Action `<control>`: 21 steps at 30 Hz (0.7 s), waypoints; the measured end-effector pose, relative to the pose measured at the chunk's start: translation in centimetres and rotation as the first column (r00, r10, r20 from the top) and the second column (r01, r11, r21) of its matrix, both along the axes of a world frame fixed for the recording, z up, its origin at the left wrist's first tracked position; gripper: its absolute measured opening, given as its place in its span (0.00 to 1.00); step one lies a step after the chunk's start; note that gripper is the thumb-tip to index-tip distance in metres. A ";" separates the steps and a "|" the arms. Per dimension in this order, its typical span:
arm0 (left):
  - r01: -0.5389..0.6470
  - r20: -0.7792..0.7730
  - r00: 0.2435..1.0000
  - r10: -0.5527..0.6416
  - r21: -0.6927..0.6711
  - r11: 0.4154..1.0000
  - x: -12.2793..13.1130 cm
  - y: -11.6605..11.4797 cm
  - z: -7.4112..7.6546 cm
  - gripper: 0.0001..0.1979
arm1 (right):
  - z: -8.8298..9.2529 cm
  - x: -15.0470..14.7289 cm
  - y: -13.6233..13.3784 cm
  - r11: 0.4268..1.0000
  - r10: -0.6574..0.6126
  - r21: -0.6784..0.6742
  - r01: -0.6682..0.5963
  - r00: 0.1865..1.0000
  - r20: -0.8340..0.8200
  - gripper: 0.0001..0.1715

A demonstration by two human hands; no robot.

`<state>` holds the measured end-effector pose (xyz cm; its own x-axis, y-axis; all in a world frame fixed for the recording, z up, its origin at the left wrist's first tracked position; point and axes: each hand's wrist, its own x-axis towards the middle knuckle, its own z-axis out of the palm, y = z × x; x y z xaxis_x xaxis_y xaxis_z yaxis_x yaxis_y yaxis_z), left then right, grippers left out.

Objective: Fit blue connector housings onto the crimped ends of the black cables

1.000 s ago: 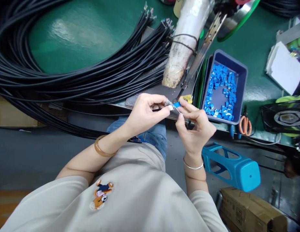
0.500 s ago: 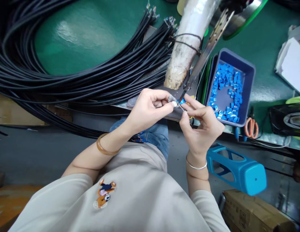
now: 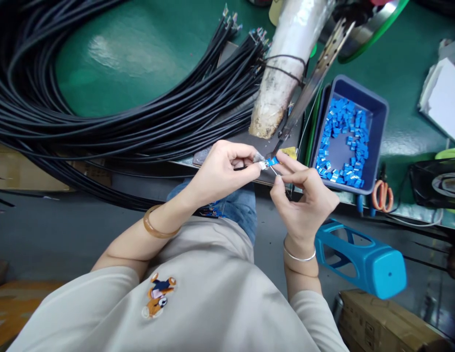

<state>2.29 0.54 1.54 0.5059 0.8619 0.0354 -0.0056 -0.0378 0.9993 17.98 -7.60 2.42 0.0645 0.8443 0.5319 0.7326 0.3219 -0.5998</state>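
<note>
My left hand [image 3: 227, 168] is closed in a pinch on the end of a black cable, mostly hidden by the fingers; pale coverings show on the fingertips. Right against that end is a small blue connector [image 3: 272, 161], which the outer fingers of my right hand [image 3: 304, 195] steady. Between its thumb and forefinger, the right hand pinches a thin solder wire [image 3: 274, 170] that points up at the connector. Just above, the tip of a mounted soldering iron [image 3: 300, 103] reaches down close to the connector; whether they touch I cannot tell.
A thick bundle of black cables [image 3: 147, 127] curves across the green table [image 3: 117, 58]. To the right stand a grey bin [image 3: 378, 132] of blue connectors and orange-handled scissors [image 3: 382, 196]. A wrapped white duct [image 3: 282, 73] hangs over the work; a blue stool [image 3: 381, 266] is below.
Both hands have dropped slightly, with the connector, away from the iron's tip. More of the blue connector shows between the fingers, and a yellow sponge behind the right hand is more exposed.
</note>
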 end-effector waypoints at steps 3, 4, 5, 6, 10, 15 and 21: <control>-0.001 -0.018 1.000 0.002 0.049 0.999 -0.1 0.0 0.1 0.06 | 0.2 0.0 -0.1 1.000 -0.002 -0.009 0.002 1.000 0.004 0.08; -0.001 -0.023 1.000 0.002 0.063 0.998 -0.1 0.0 0.1 0.06 | 0.2 0.0 -0.1 1.000 -0.004 -0.011 0.004 1.000 0.008 0.08; -0.002 -0.029 1.000 0.004 0.079 0.997 -0.1 0.0 0.1 0.06 | 0.2 0.0 -0.1 1.000 -0.006 -0.010 0.006 1.000 0.012 0.08; -0.007 -0.034 0.999 0.010 0.096 0.995 0.0 0.0 0.1 0.07 | 0.2 0.0 -0.1 1.000 -0.008 -0.007 0.008 1.000 0.015 0.07; -0.048 -0.059 0.997 0.058 0.163 0.985 0.1 -0.1 0.2 0.07 | 0.2 -0.1 0.1 1.000 -0.019 0.002 0.019 1.000 0.023 0.07; -0.081 -0.050 0.994 0.095 0.223 0.971 0.3 -0.2 0.4 0.07 | 0.3 0.0 0.2 1.000 -0.028 0.012 0.028 0.999 0.023 0.07; -0.065 -0.058 0.995 0.078 0.203 0.977 0.3 -0.1 0.4 0.06 | 0.2 0.0 0.4 0.999 -0.036 0.005 0.036 0.999 0.024 0.05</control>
